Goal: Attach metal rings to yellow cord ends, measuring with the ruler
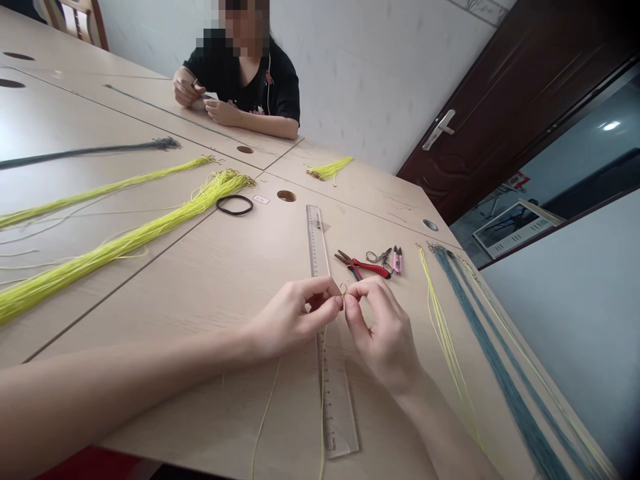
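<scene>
My left hand (293, 313) pinches a thin yellow-green cord (323, 387) near a small gold hook (343, 289). Its fingertips meet those of my right hand (383, 327), which is also closed in a pinch at the base of the hook. Which part each hand grips is partly hidden by the fingers. Two lengths of the cord hang down toward the table's near edge. Beneath my hands a clear ruler (343, 413) lies lengthwise. Just beyond them are red-handled pliers (367, 267) and pink thread snips (397, 260).
Yellow cord bundles (115, 237) and a dark grey-green bundle (85, 153) lie left. Teal cords (480, 340) and yellow cords (440, 313) lie right. A black band (235, 205) rests near a table hole (287, 196). Across the table (200, 280) sits a person in black (283, 80).
</scene>
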A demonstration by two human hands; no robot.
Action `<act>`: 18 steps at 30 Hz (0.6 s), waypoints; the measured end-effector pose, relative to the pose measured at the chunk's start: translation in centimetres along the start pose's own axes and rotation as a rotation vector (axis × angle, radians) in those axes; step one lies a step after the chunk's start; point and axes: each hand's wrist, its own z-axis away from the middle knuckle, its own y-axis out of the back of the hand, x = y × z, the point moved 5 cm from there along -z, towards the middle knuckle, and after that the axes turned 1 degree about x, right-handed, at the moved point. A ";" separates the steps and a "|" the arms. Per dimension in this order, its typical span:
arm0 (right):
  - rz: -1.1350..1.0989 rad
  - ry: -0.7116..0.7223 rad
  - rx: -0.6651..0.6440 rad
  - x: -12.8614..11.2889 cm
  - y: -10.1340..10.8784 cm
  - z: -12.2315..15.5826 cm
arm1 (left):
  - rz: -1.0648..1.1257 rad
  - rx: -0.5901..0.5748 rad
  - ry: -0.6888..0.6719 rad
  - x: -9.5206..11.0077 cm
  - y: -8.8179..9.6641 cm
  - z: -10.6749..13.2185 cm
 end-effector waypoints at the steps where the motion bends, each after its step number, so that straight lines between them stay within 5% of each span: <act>1: 0.017 0.013 0.003 0.0 0.0 0.0 | 0.004 -0.001 0.003 0.0 0.0 0.0; 10: 0.056 0.042 0.023 -0.3 0.2 -0.1 | 0.073 0.006 -0.001 -0.1 0.1 0.0; 18: -0.150 -0.086 0.037 -0.3 0.9 -0.1 | 0.087 -0.011 -0.008 0.0 0.0 -0.1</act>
